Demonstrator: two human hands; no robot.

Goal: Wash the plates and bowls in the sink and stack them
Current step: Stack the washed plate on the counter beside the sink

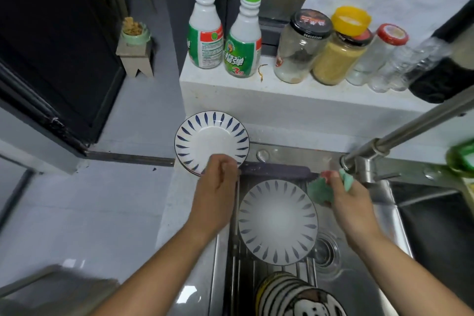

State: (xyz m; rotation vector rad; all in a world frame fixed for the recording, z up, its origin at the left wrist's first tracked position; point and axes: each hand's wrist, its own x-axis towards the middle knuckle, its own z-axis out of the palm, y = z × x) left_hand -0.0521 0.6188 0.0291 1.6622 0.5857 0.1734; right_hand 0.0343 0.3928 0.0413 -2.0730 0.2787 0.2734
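- Your left hand reaches forward to the stacked plate, a white one with blue leaf marks; the fingers are curled over its near rim and grip it.
- That stacked plate lies face up on top of other plates, whose edges just show under its near-left rim. The pile sits on the desk at the far-left corner of the sink.
- Your right hand is held over the sink, just below the spout of the tap, with the fingers closed round a green sponge.
- Between your two hands, a second plate of the same pattern lies face up on the wire rack across the sink. Neither hand touches it, and the sponge hangs just beside its far-right rim.
- A striped bowl rests on the rack nearer to you, between your forearms.
- Two cleaner bottles and several jars stand on the ledge behind the sink.
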